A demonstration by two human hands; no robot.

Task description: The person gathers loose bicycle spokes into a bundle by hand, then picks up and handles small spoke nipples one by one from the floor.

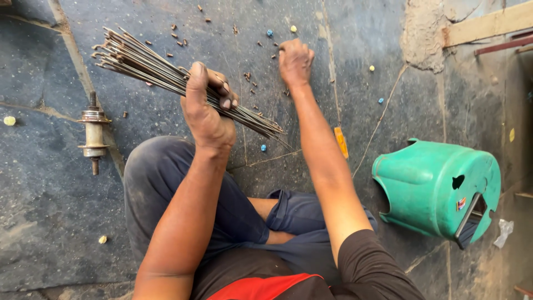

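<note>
My left hand (206, 108) is closed around a thick bundle of thin metal spokes (145, 64) that slants from upper left to lower right across the dark stone floor (44, 194). Their bent heads fan out at the upper left. My right hand (295, 60) reaches forward to the floor with its fingers curled down among several small brown spoke nipples (251, 78) scattered there; whether it pinches one I cannot tell. I sit on the floor with my knees bent under my arms.
A metal wheel hub with its axle (93, 133) lies on the floor at the left. A green plastic container (438, 186) lies tipped on its side at the right. Small blue and yellow beads (270, 33) dot the floor. A loose spoke (380, 119) lies beside my right arm.
</note>
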